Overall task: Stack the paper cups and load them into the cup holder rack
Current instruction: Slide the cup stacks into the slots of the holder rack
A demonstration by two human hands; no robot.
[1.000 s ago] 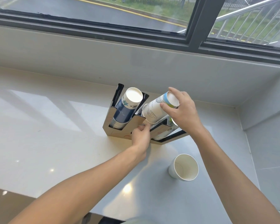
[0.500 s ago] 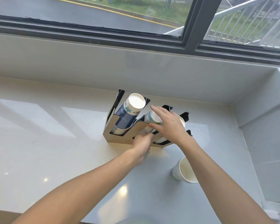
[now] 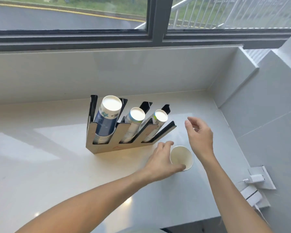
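Observation:
A wooden cup holder rack [image 3: 106, 147] with black dividers stands on the white counter. Its left slot holds a dark blue cup stack [image 3: 106, 121], the middle slot a white-and-blue cup stack [image 3: 133, 125], and the right slot a white-and-green cup stack [image 3: 156, 122]. A single white paper cup [image 3: 181, 157] stands upright, mouth up, just right of the rack's front. My left hand [image 3: 161, 159] wraps its left side, with the thumb on the near rim and the fingers behind it. My right hand [image 3: 200, 137] hovers above and right of the cup, fingers apart, holding nothing.
A raised window ledge [image 3: 107, 73] runs behind the rack. A grey wall [image 3: 267, 115] closes the right side, with a white charger [image 3: 255, 179] plugged into a socket plate and another white plug [image 3: 252, 196] below. The counter's front edge [image 3: 183, 224] lies near me.
My right hand pushed the white-and-blue stack down into the middle slot and let go. My left hand left the rack's front and moved right onto the single cup. The view shifted.

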